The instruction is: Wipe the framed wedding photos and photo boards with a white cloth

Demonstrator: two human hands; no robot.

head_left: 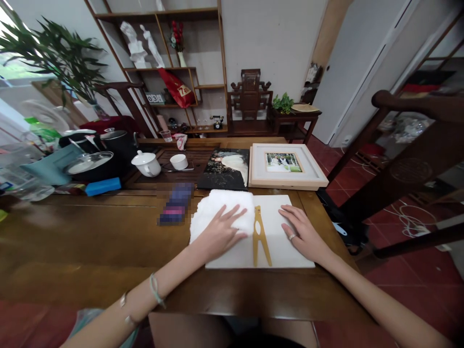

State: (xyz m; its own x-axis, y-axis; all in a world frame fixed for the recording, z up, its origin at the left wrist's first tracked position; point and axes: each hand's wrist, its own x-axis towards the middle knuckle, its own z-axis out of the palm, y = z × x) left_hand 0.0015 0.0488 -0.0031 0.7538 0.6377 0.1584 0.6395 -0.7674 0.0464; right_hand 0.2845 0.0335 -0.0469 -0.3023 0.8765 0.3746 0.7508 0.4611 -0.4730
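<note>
My left hand [220, 231] lies flat with fingers spread on a white cloth [217, 205] that covers the left part of a white board [275, 241] on the wooden table [90, 227]. My right hand [303, 232] rests flat on the board's right side, fingers apart, a ring on one finger. Between the hands a gold easel-shaped stand [261, 234] lies on the board. Neither hand grips anything.
Behind the board are a white picture frame with a photo [284, 165] and a dark print [226, 169]. A blurred purple object [176, 203], a teapot [147, 164], cup [179, 161], pots [94, 164] and a blue box [103, 186] stand left. A dark wooden chair [416, 145] is at right.
</note>
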